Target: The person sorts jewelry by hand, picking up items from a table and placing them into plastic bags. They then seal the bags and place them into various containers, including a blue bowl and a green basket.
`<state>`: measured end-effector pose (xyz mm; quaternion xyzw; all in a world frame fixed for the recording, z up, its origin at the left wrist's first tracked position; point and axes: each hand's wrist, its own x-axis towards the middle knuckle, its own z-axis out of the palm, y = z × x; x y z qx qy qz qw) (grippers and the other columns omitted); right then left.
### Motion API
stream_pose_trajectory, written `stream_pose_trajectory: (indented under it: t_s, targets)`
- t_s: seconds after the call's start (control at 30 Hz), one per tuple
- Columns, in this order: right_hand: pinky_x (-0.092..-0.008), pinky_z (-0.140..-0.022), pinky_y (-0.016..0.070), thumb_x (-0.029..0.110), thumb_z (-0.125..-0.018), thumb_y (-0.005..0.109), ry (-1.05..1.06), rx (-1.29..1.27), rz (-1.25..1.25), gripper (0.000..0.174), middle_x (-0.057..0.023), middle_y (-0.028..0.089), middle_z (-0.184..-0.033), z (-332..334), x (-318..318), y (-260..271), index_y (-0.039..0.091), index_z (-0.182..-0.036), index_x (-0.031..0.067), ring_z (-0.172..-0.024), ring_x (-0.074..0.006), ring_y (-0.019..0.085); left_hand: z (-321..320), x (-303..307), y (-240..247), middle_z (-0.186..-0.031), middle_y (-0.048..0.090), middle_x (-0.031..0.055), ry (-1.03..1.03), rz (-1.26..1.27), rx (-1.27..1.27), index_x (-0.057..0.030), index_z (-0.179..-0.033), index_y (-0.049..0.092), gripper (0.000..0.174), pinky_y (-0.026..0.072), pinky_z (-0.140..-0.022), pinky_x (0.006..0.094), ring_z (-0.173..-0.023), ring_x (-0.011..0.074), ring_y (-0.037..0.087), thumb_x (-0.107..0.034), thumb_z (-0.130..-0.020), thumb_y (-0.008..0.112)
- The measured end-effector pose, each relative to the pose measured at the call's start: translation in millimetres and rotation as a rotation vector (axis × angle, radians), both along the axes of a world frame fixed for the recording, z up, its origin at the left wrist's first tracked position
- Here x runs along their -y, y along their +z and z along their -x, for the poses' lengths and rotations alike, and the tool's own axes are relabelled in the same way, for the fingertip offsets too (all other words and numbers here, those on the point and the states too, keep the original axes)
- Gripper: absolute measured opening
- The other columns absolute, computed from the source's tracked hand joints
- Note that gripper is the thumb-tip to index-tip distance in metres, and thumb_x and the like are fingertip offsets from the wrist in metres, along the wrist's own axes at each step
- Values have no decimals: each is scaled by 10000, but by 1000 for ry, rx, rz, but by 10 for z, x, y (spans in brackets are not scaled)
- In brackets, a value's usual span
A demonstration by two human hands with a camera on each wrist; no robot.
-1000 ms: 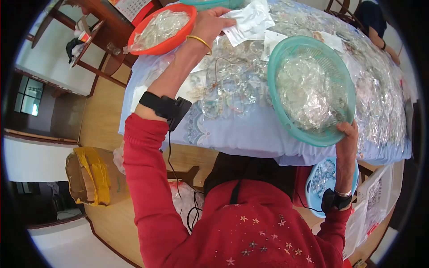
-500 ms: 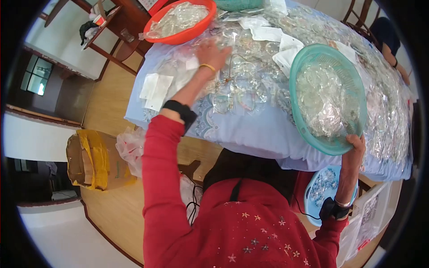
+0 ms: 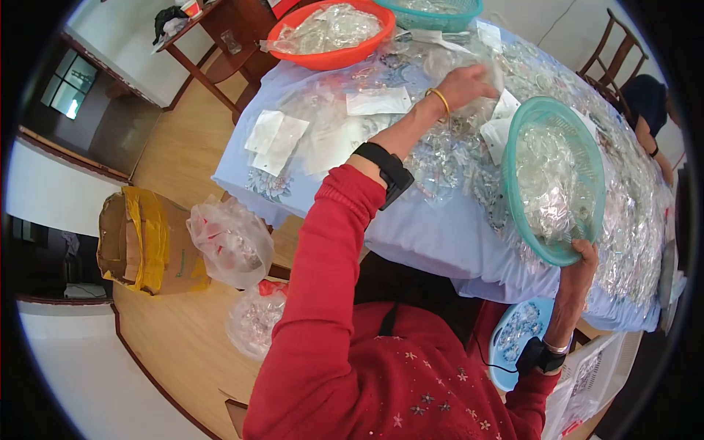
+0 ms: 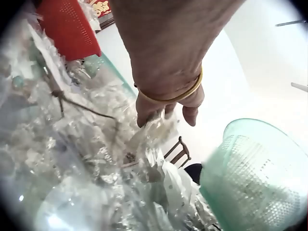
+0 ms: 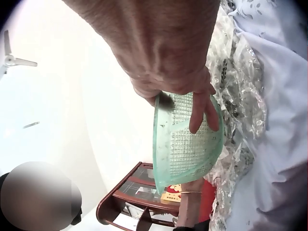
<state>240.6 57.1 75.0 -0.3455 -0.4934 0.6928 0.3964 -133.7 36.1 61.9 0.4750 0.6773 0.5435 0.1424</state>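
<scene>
My right hand (image 3: pixel 584 255) grips the near rim of a round green plastic basket (image 3: pixel 515 198), thumb over the edge and fingers against the mesh outside in the right wrist view. The basket is tilted toward me and holds a heap of clear plastic packets (image 3: pixel 546 176). My left hand (image 3: pixel 469 86), a gold bangle on its wrist, reaches over the pile left of the basket. In the left wrist view its fingers pinch a crinkled clear plastic bag (image 4: pixel 160 129). White cards (image 3: pixel 496 132) lie between that hand and the basket.
Clear packets (image 3: pixel 631 242) cover much of the blue-clothed table (image 3: pixel 411 235). At the back stand a red basket (image 3: pixel 323 59) and another green basket (image 3: pixel 440 20). More white cards (image 3: pixel 277 139) lie left. Another person's arm (image 3: pixel 649 147) is at the far right.
One second ago my left hand held a white packet near the red basket; it then swept empty-looking over the pile and has moved right. The right hand keeps its grip on the basket.
</scene>
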Motion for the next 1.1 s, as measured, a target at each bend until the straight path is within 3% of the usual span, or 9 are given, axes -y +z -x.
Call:
stream_pose_trajectory:
  t_s: [0.1,0.23,0.4,0.53,0.73,0.83,0.9,1.0,1.1]
  targets:
    - [-339,-896,435,73,-644,499,-28,31,16,660,-163,511,-1166,8,8,14,377,-1276,-70,-1022,-254,537,2,11,86,-964,653,122,-205,13,14,-77,-974,665,371,463,-835,334,-941,247,604,-312,-688,657]
    - [-336,-871,448,73,-640,504,-32,45,-18,654,-163,518,-1151,-106,10,-30,384,-1266,-73,-1010,-249,541,709,220,-243,-827,659,131,462,238,-493,-104,-848,692,276,495,-715,365,-783,258,633,-337,-725,612]
    - [-335,-824,471,74,-673,493,3,13,-27,555,-145,539,-1082,-141,-4,-27,435,-1207,-64,-927,-234,564,1000,698,-791,-1109,587,175,916,516,-692,-93,-1013,634,417,384,-885,464,-1075,329,518,-379,-721,558]
    - [-337,-827,469,77,-677,489,-7,23,-8,551,-146,537,-1088,-78,37,3,435,-1207,-63,-929,-236,562,1011,420,-838,-1278,419,199,657,613,-466,-119,-1137,569,520,284,-957,522,-1152,396,366,-448,-736,534]
    - [-342,-838,464,68,-683,482,-37,21,-6,544,-146,538,-1076,24,17,39,433,-1209,-62,-926,-240,561,375,-334,-713,-1217,470,229,554,410,-148,-111,-1124,583,517,384,-915,451,-1093,397,461,-438,-724,562]
    - [-341,-842,462,64,-685,483,-25,19,-15,541,-142,538,-1071,67,-3,86,434,-1208,-62,-926,-237,561,23,-309,-468,-1086,569,200,406,113,-201,-91,-1080,601,492,443,-858,399,-991,363,544,-399,-697,614]
    - [-340,-844,460,62,-686,484,-17,11,-11,539,-140,538,-1069,92,10,96,434,-1208,-62,-926,-235,560,-190,-80,-145,-890,634,153,-5,-161,145,-54,-920,635,379,473,-800,360,-872,321,592,-336,-668,644]
    - [-340,-843,461,59,-689,486,-15,-7,-33,530,-137,539,-1061,87,31,127,437,-1203,-63,-928,-232,560,-113,141,-123,-795,633,141,93,-352,-85,-37,-812,646,295,473,-746,356,-801,315,596,-292,-663,637]
    - [-341,-850,452,76,-661,505,-48,28,-34,563,-145,544,-1061,-6,24,96,439,-1199,-72,-931,-238,560,340,678,-316,-800,618,171,385,-72,-251,-35,-791,647,252,450,-689,411,-792,352,575,-245,-653,625]
